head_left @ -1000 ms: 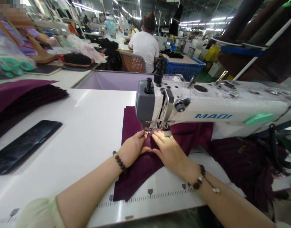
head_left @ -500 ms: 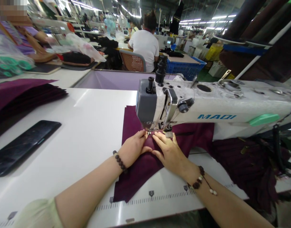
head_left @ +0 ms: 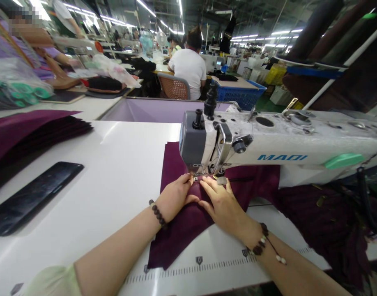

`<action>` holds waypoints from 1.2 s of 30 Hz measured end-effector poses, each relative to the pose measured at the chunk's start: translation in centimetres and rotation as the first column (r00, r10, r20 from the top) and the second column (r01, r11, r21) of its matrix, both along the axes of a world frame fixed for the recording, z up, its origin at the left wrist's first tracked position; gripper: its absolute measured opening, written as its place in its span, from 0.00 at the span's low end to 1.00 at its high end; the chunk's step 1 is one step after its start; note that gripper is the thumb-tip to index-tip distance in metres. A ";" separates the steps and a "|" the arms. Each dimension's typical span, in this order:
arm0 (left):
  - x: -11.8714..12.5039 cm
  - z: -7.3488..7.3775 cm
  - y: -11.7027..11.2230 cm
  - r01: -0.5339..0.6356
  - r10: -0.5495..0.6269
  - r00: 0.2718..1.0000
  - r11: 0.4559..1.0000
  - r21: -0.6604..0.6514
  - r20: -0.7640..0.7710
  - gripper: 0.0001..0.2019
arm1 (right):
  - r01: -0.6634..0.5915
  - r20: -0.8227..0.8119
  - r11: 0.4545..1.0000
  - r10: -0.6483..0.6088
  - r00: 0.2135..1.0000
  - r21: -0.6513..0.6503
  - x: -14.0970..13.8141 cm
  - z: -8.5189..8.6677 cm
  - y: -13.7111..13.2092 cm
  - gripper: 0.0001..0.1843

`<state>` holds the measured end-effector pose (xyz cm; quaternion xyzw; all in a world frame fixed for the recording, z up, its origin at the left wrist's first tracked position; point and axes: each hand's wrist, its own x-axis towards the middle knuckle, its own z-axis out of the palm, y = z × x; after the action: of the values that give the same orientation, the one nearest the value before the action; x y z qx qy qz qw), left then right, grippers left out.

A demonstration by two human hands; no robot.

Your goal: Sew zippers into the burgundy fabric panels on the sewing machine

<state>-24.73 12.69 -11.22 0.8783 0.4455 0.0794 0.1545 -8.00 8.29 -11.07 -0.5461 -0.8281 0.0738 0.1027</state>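
A maroon fabric piece (head_left: 182,230) lies on the white table (head_left: 114,172) under the head of a white sewing machine (head_left: 268,144). My left hand (head_left: 174,195) presses on the fabric just left of the presser foot (head_left: 197,177), fingers curled and pinching the cloth. My right hand (head_left: 221,201) lies flat on the fabric just right of the foot, fingers stretched toward the needle. Both wrists wear bead bracelets.
A black phone (head_left: 31,197) lies at the left of the table. A stack of maroon fabric (head_left: 28,131) sits at the far left. More maroon cloth (head_left: 324,213) hangs off the right. A person in white (head_left: 188,65) sits ahead; another person (head_left: 49,61) works at back left.
The view has shifted slightly upward. Both hands stay on the fabric at the presser foot, with hardly any movement.
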 end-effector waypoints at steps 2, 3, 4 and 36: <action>-0.1 -0.1 0.0 -0.003 0.003 1.000 1.000 0.002 0.019 0.24 | 0.001 0.010 1.000 -0.001 1.000 -0.005 0.0 0.1 0.0 0.23; -0.1 -0.2 0.0 -0.003 0.003 1.000 1.000 0.002 0.027 0.24 | 0.001 0.013 1.000 -0.001 1.000 -0.005 0.0 0.1 0.0 0.24; -0.1 -0.2 0.1 -0.002 0.001 0.999 1.000 0.003 0.032 0.24 | 0.000 0.016 1.000 0.000 1.000 -0.004 0.0 0.1 0.0 0.24; 0.0 -1.1 -0.4 0.022 -0.022 1.000 0.995 0.094 0.001 0.20 | 0.020 0.083 0.999 -0.022 0.996 0.025 -0.2 -0.9 -0.2 0.25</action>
<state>-24.76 12.26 -12.28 0.8893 0.4314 0.0993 0.1144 -8.21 8.07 -11.97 -0.5562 -0.8266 0.0401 0.0755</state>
